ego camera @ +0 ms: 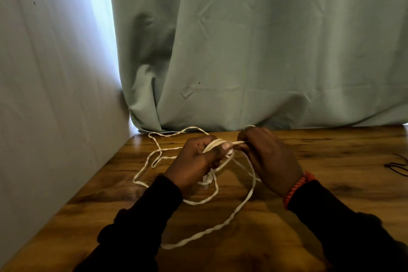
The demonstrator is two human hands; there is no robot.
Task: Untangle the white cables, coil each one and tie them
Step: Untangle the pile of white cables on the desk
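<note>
1. Both hands work low over the tabletop (pixel 287 238), each coming out of a black sleeve (pixel 141 216); the right wrist wears an orange braided bracelet (pixel 297 187).
2. Nearest the camera, a long loop of the white cable (pixel 234 212) lies on the wood, sweeping from below the right wrist down toward the left sleeve.
3. Left hand (pixel 196 161): its fingers and thumb are curled round a bundle of several cable turns, the thumb pressed across the top of them.
4. Right hand (pixel 265 157): its fingertips pinch a strand just beside the left thumb, so the two hands almost touch; the rest of its fingers are curled under.
5. Below the left hand, short crossed strands hang in a small tangle; how many separate cables there are I cannot tell.
6. Farther off, more slack cable runs left and back in loose bends, reaching the far edge of the tabletop.
7. At the right edge lies a thin dark cord (pixel 397 164), well apart from the hands.
8. Behind the tabletop hangs a pale green curtain (pixel 265 51), with a lighter sheet (pixel 55 73) on the left.
</note>
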